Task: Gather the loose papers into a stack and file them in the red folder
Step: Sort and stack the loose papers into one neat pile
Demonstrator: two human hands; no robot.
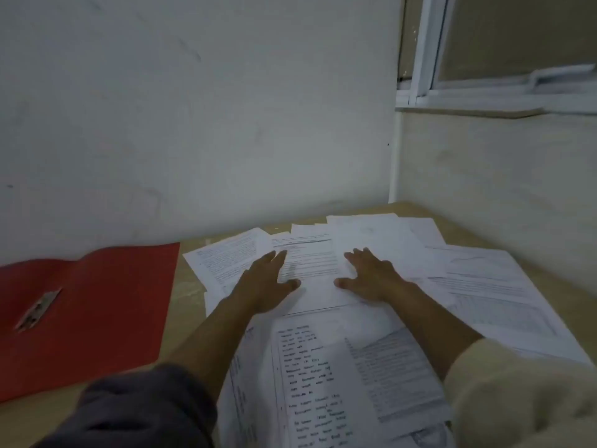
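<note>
At the bottom edge of the frame come two sleeves: a dark grey sleeve (139,412) in the lower left and a cream sleeve (523,399) in the lower right. Between them, nearest the camera, lies a printed sheet (323,367) with lines of text and a shaded table, part of the loose papers (484,286) that are fanned across the middle and right of the tan bench (185,302), overlapping at odd angles.

Both bare forearms reach forward over these sheets. The left hand (268,282) lies flat on the papers at centre frame, fingers straight and slightly spread, thumb out to the right, gripping nothing. The right hand (371,279) lies just beside it in the same way, palm down, fingers splayed, thumb pointing left toward the other thumb. A printed page shows in the gap between the two hands.

The red folder (80,312) lies spread open on the bench at the left of the frame, apart from the papers, with a strip of bare bench between. A metal fastener (38,308) sits on its inner face.

Behind everything a pale wall (193,124) fills the upper left. In the upper right is a window (517,37) with more paper (555,79) piled on its sill.
</note>
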